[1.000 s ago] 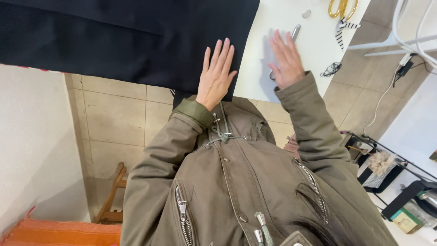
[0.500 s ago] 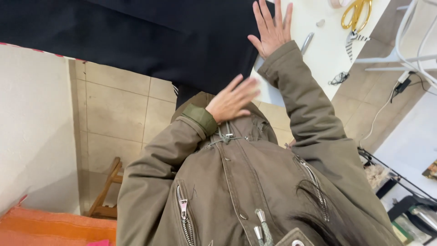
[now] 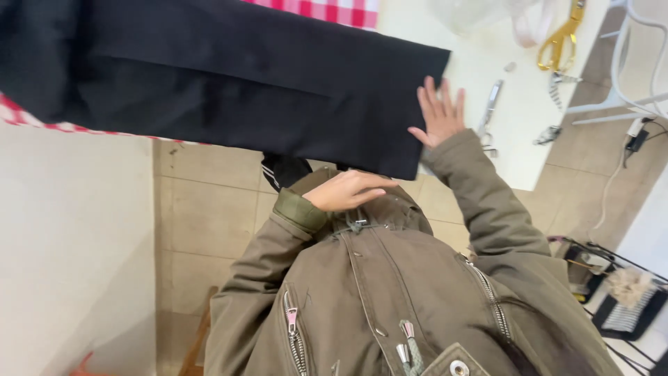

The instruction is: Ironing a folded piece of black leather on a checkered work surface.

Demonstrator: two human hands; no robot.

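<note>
Since half a second ago the view has tipped so that more of the table shows, a strip of red-and-white checked cloth (image 3: 313,10) has come into sight along the top edge, and the left hand has drawn in closer to the collar.

Black fabric (image 3: 229,76): largest thing in view, spread flat over the white table (image 3: 515,111), its near edge hanging past the table's edge, one corner toward the right hand. A straight fold or seam line runs across it. The checked cloth lies under it, also peeping out at the far left.

Olive jacket (image 3: 390,299): fills the lower frame, zips on chest and pockets, both sleeves raised.

Tiled floor (image 3: 209,223): beige, below the table edge; pale wall to the left.

Right hand (image 3: 440,115): fingers spread, palm flat, pressing on the corner edge of the black fabric where it meets bare table. Nothing gripped.

Left hand (image 3: 346,189): loosely open, fingers together and slightly curled, held over the jacket collar, just below the fabric's hanging edge. Holds nothing; whether it touches the fabric I cannot tell.

Small items on the table, right of the right hand: gold-handled scissors (image 3: 560,38) at the far edge, a slim metal tool (image 3: 490,101) just beside the fingers, small clips near the table's corner.

No packages, labels or signs legible.
</note>
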